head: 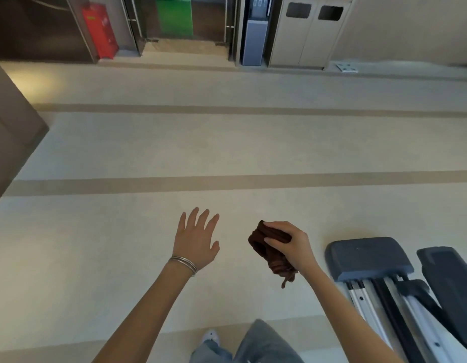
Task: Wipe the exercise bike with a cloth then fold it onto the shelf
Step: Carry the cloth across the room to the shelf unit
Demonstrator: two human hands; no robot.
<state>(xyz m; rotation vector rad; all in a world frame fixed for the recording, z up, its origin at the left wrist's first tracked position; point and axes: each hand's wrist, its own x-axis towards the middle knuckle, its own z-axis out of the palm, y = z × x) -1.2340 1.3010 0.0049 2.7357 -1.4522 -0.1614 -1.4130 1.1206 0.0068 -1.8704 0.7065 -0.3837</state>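
Your right hand (pixel 287 244) has its fingers curled tight over the bunched brown cloth (pixel 269 251) — tail dangling below the palm. Your left hand (pixel 195 239) is spread and empty, probably for balance. The exercise bike (pixel 368 258) sits just right of the knuckles — no shelf visible.

Pale striped floor (pixel 174 142); red cabinet (pixel 100 30) and twin bins (pixel 309 32) along the wall.
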